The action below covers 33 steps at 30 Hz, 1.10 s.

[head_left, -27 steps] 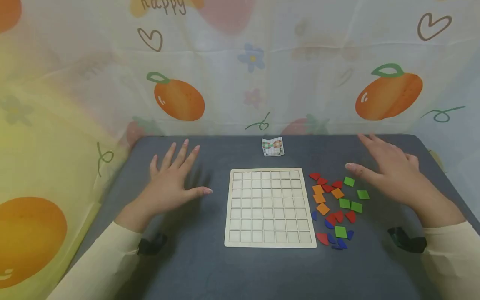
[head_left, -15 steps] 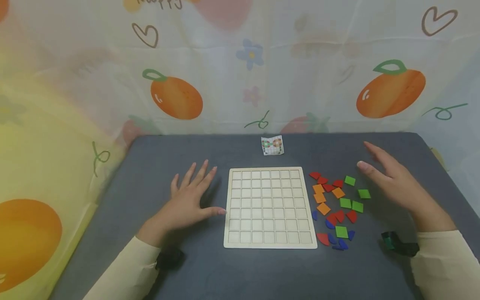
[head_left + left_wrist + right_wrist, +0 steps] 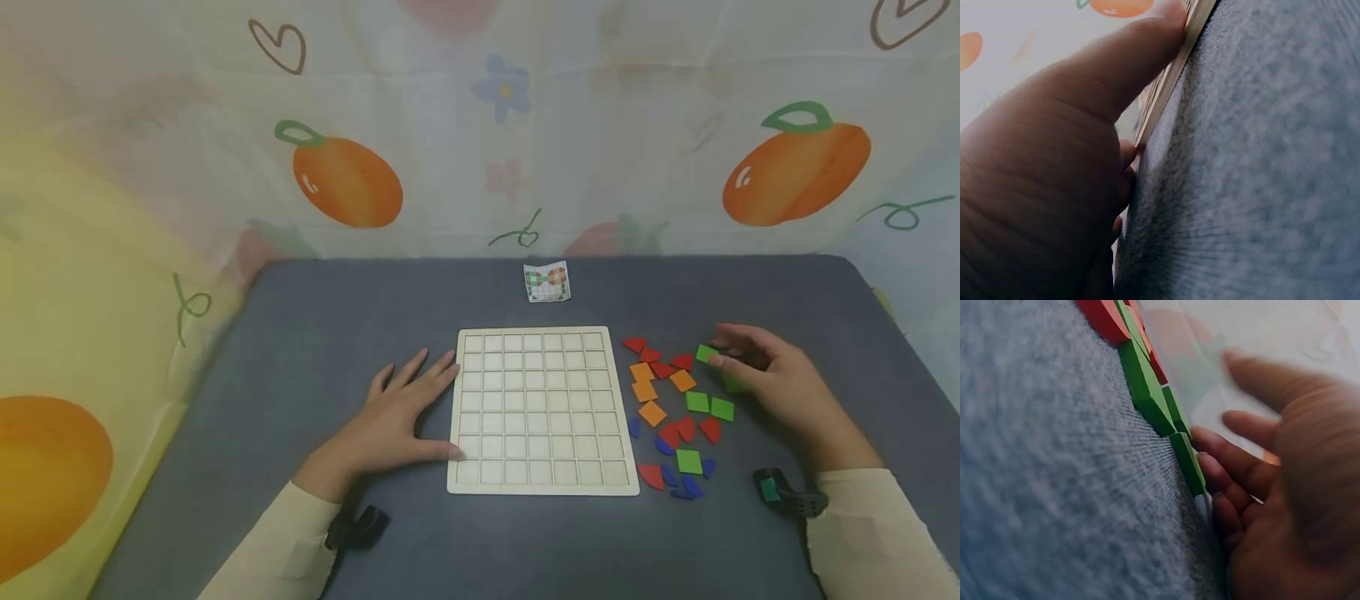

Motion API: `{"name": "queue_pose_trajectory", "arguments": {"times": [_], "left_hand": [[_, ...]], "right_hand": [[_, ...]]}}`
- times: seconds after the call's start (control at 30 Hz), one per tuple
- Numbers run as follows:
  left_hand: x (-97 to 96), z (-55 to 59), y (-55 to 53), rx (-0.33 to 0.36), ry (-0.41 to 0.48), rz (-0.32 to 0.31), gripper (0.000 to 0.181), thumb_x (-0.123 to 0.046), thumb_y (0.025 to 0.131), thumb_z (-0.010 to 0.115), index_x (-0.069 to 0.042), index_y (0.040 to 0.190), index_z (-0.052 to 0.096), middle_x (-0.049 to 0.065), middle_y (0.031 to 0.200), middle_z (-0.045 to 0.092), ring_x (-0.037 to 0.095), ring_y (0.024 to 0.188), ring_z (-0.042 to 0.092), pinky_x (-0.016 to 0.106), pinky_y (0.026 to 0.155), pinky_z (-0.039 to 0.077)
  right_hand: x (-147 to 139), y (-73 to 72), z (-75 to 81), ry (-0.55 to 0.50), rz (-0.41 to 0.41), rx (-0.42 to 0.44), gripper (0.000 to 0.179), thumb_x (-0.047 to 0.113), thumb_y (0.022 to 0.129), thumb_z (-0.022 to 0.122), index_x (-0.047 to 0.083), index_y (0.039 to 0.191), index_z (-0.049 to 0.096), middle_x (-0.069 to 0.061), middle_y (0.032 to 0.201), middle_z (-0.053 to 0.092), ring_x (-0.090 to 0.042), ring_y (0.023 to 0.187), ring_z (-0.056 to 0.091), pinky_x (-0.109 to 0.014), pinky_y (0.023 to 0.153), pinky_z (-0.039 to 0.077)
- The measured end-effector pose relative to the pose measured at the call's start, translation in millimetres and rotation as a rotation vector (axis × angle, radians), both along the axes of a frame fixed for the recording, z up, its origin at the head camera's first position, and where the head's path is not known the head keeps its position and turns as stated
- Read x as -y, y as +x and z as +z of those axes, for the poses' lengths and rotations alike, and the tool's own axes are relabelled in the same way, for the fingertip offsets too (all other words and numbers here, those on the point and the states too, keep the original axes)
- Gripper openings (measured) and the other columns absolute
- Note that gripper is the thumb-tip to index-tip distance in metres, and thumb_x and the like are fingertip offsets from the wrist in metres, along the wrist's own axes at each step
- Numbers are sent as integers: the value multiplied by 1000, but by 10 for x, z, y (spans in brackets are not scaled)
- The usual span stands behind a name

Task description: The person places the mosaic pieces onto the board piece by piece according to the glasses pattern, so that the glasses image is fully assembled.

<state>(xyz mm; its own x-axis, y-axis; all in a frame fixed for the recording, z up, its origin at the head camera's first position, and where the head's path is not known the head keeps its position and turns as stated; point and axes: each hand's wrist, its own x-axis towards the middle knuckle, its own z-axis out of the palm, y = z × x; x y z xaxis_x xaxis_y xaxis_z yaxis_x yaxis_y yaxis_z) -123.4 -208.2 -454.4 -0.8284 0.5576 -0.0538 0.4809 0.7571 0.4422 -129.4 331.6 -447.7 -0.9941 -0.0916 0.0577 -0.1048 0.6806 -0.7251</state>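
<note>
A pale wooden board [image 3: 543, 408] with a square grid lies flat on the table. My left hand [image 3: 382, 429] rests at its left edge, thumb on the frame and fingers spread along the side; the left wrist view shows the thumb [image 3: 1141, 47] touching the board's rim. Over the upper right of the loose tiles is my right hand [image 3: 776, 379], its thumb and forefinger close to a green square tile [image 3: 706, 353]. Another green square [image 3: 735, 384] lies partly hidden below that hand. In the right wrist view the thumb and forefinger are apart, with no tile seen between them.
Orange squares [image 3: 643, 392], red quarter-circle pieces [image 3: 651, 476], blue pieces [image 3: 692, 486] and more green squares [image 3: 688, 461] lie scattered right of the board. A small printed picture card [image 3: 547, 282] sits behind the board. A patterned cloth [image 3: 450, 150] hangs at the table's back.
My left hand has moved right and nearer, reaching the board's left edge. My right hand has lowered to the green tiles, its fingers bending. The head view has tilted slightly downward.
</note>
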Motion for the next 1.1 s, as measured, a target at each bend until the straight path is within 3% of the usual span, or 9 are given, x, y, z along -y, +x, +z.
{"name": "queue_pose_trajectory", "arguments": {"times": [0.03, 0.1, 0.3, 0.43, 0.57, 0.8, 1.1], "left_hand": [[5, -1, -1, -4, -1, -5, 120, -86, 84, 72, -27, 176, 24, -13, 180, 13, 27, 166, 2, 71, 122, -1], [13, 1, -4, -12, -4, -10, 119, -85, 84, 72, -27, 176, 24, -13, 180, 14, 27, 166, 3, 70, 123, -1], [33, 21, 0, -11, -7, -18, 119, -85, 84, 72, -27, 176, 24, -14, 179, 15, 26, 166, 2, 70, 123, -2], [47, 27, 9, -9, -10, -18, 120, -86, 83, 72, -28, 176, 24, -14, 179, 15, 25, 166, 2, 69, 123, -2], [52, 19, 12, 2, -6, -27, 120, -86, 83, 73, -29, 176, 22, -13, 179, 14, 24, 166, 2, 68, 124, -2], [33, 20, 10, 19, 3, -37, 119, -85, 84, 73, -29, 176, 22, -13, 180, 13, 22, 166, 1, 65, 125, -2], [18, 4, 27, 19, 1, -36, 119, -82, 84, 75, -27, 176, 23, -11, 180, 15, 23, 166, 2, 65, 125, -1]], "right_hand": [[0, 3, -21, 6, -4, -1, 55, 26, 108, 73, 2, 155, 58, -22, 138, 65, 10, 103, 55, -11, 80, 44], [5, 9, -50, 29, -9, -6, 50, 26, 108, 74, 3, 151, 63, -19, 135, 65, 9, 102, 54, -15, 80, 44], [64, -7, -72, 142, 16, -35, 37, 19, 109, 72, 0, 141, 70, -16, 127, 59, -23, 104, 54, -42, 83, 42], [107, -25, -56, 141, 14, -17, 32, 16, 109, 71, -2, 136, 70, -19, 125, 57, -32, 101, 55, -49, 80, 43], [136, -29, -44, 121, 3, -10, 31, 14, 109, 72, -2, 135, 68, -20, 123, 60, -33, 101, 59, -45, 79, 46], [160, -3, -46, 109, -36, -40, 24, 14, 108, 73, 3, 129, 71, -13, 107, 70, -20, 89, 60, -25, 68, 47], [239, 36, 35, 95, -99, -64, 27, 25, 111, 70, 5, 128, 75, -13, 111, 73, -20, 92, 60, -23, 72, 46]]}}
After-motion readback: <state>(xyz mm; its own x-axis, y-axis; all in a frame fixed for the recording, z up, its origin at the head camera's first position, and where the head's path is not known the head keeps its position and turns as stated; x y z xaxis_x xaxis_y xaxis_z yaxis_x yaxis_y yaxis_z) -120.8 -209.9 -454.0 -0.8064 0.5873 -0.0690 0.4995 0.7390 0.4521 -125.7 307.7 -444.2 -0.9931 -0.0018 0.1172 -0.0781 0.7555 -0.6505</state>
